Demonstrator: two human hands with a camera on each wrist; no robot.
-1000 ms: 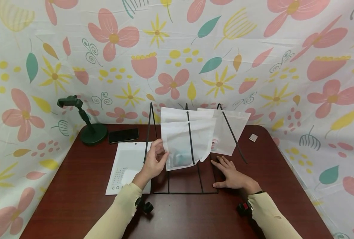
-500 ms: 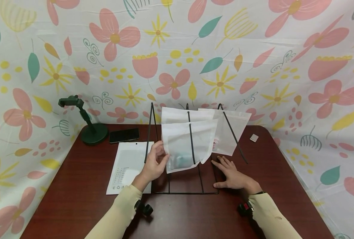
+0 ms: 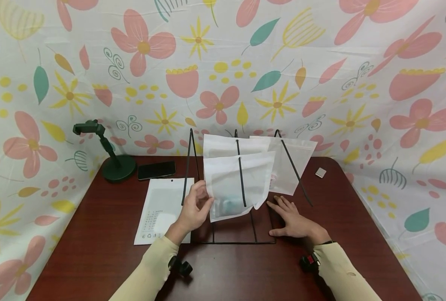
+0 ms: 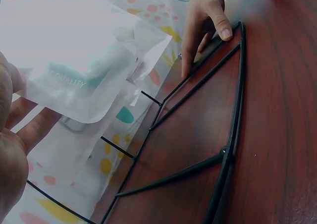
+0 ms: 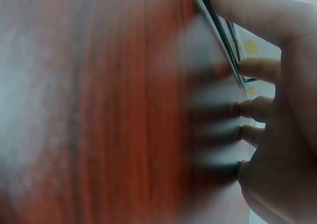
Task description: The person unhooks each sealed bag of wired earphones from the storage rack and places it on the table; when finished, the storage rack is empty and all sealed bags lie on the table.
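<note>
A black wire display rack [image 3: 234, 243] stands on the table, with several white packaging pouches hung from its prongs. The front pouch [image 3: 226, 179] hangs on the middle prong and shows something pale teal through its lower part. My left hand [image 3: 194, 209] pinches that pouch by its lower left edge; in the left wrist view, fingers lie behind the pouch [image 4: 81, 92], which bears the word "QUALITY". Behind it hangs another white pouch [image 3: 223, 144], mostly covered. My right hand [image 3: 292, 219] rests spread at the right side of the rack's base, thumb and fingertips against the wire.
A translucent pouch [image 3: 290, 163] hangs on the right prong. Left of the rack, a flat white pouch [image 3: 162, 209] with printing lies on the table. Behind it are a black phone [image 3: 156, 170] and a dark green phone stand [image 3: 118, 168]. A small white square [image 3: 320, 172] lies at the back right.
The front pouch has slid slightly toward me along the middle prong, its lower edge now hanging lower. My left hand has moved slightly with it. The right hand stays put.
</note>
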